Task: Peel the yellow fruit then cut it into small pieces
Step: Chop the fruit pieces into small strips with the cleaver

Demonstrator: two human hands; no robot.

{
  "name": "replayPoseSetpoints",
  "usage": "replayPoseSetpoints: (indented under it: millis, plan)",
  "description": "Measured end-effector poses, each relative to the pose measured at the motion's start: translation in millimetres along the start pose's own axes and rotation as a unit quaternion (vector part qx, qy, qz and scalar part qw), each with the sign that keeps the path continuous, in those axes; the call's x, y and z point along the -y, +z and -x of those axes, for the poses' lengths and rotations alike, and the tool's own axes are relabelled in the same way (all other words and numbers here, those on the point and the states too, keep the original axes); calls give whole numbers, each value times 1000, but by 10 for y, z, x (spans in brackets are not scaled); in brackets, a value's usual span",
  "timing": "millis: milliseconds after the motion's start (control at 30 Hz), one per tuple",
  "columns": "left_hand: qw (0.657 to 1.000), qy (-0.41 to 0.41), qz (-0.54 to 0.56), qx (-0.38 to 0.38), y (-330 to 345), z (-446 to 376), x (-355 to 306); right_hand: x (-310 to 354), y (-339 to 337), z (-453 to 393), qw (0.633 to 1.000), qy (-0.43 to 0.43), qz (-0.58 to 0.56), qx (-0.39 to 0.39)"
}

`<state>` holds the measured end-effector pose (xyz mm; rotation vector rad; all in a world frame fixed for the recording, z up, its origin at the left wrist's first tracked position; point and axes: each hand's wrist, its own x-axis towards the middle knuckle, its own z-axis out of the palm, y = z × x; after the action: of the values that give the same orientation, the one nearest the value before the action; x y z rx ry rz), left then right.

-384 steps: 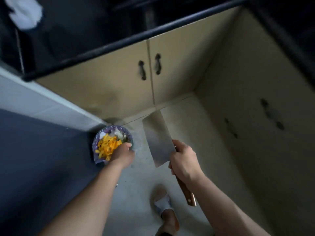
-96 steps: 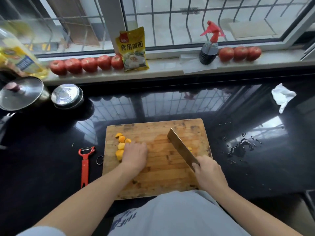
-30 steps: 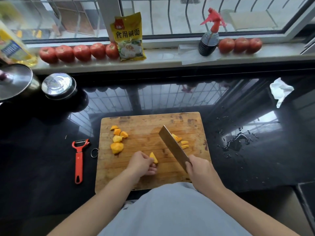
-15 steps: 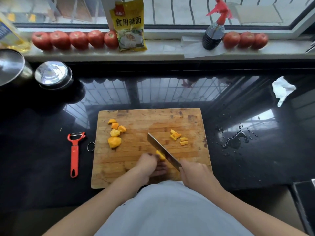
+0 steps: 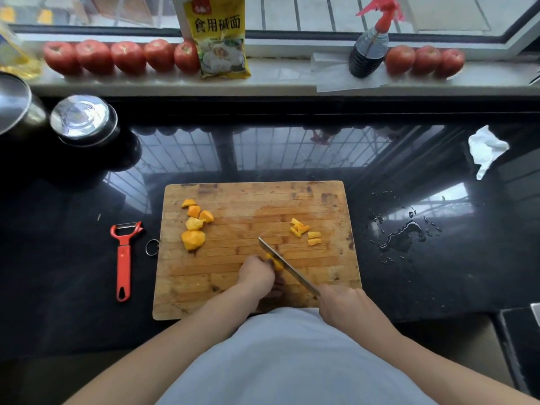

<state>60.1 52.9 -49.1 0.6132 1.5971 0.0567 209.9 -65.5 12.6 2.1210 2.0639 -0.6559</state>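
**Field note: chunk under the blade, near edge of the board**

My left hand [image 5: 257,274] is curled down over a yellow fruit chunk [image 5: 274,262] on the near-middle part of the cutting board [image 5: 257,299]; fingertips hidden, so I can't tell exactly how they pinch it, only that they pin it in place. My right hand [image 5: 342,305] is wrapped tight round the handle of the cleaver [image 5: 287,268], edge down, blade running diagonally away from me and touching the chunk just beside my left fingers.

Elsewhere on the board: a cluster of larger uncut chunks [image 5: 194,225] at the left, and a few small cut pieces [image 5: 305,232] to the right of the blade, well apart from each other.

Handling, as I judge it:
- Flesh looks peeled, wet, soft. Light piece, likely slick; it may skate or squash under a hard pinch.
- Best hold: from above on the side away from the blade, knuckles forward, tips tucked back.
- The chunk is small, so there is little room between fingers and edge. That is the main risk.
- A broad, heavy blade should pass through with little force.

Red peeler [image 5: 124,258] lies on the black counter [image 5: 58,273] left of the board, untouched.
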Motion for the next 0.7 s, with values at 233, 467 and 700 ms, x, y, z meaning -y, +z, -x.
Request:
replayPoseSetpoints:
  millis: [233,467,700]
  plan:
    - [1000,20,-15,11,-55,56,8,285,110,-492,998,-6,-68,4]
    - [999,30,1,32,-67,-10,91,39,83,-116,996,44,-75,-5]
    - [1000,23,2,20,-30,-58,107,74,146,-107,998,40,-32,35]
